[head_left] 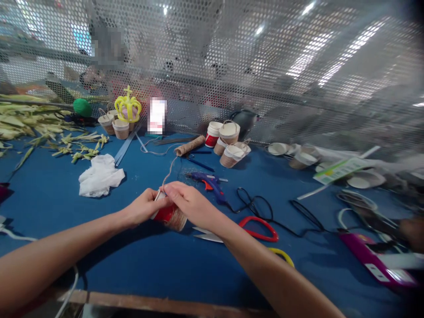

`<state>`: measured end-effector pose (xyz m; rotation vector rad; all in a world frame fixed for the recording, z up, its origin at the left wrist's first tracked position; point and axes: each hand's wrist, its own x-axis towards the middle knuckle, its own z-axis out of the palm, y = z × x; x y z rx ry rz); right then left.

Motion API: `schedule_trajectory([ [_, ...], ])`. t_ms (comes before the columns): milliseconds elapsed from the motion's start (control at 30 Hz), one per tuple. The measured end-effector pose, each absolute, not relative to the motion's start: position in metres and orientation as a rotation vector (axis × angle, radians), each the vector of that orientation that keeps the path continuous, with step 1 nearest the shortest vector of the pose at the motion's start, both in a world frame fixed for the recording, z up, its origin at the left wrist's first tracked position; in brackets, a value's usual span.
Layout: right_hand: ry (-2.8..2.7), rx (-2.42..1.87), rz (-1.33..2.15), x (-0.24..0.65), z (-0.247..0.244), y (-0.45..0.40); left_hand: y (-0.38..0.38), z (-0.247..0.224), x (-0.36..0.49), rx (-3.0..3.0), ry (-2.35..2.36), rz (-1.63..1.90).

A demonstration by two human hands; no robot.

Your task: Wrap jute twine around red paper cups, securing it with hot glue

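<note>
My left hand [141,208] is closed around a small red and white cup [164,214] whose lower part is wrapped in brown twine. My right hand [190,201] bends over the cup's rim, its fingertips pinched on a strand of twine [169,171]. That strand runs back to a brown roll [190,145] lying on the table. The cup is tilted, and my fingers partly hide it. Just right of the cup, open scissors [260,229] with red handles lie partly under my right forearm. Beyond my right hand is a blue glue gun [212,183].
Twine-wrapped cups [233,154] and a crumpled white cloth [101,176] stand or lie on the blue table [159,269]. A yellow crown [128,108] is at the back. A black cable [265,212] and a purple power strip [374,260] occupy the right; perforated metal mesh [205,53] rises behind.
</note>
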<state>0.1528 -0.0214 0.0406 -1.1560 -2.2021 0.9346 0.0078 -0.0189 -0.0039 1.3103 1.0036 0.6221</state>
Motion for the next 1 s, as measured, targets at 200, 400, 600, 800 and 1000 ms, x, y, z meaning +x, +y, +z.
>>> schedule_trajectory([
  [200, -2.327, -1.127, 0.703, 0.151, 0.035, -0.031, -0.020, -0.005, 0.010, 1.266, 1.025, 0.637],
  [400, -2.391, -1.165, 0.626, 0.150, 0.042, -0.037, -0.016, 0.003, 0.013, 1.291, 0.973, 0.582],
  [600, -2.384, -1.225, 0.626, 0.150, 0.042, -0.035, -0.011, 0.002, 0.018, 1.294, 1.043, 0.585],
  [800, -2.327, -1.141, 0.641, 0.169, 0.050, -0.023, -0.008, 0.000, 0.019, 1.303, 1.059, 0.610],
  [1000, -2.087, -1.868, 0.190, 0.232, 0.046, 0.005, 0.003, 0.001, 0.009, 1.547, 1.102, 0.653],
])
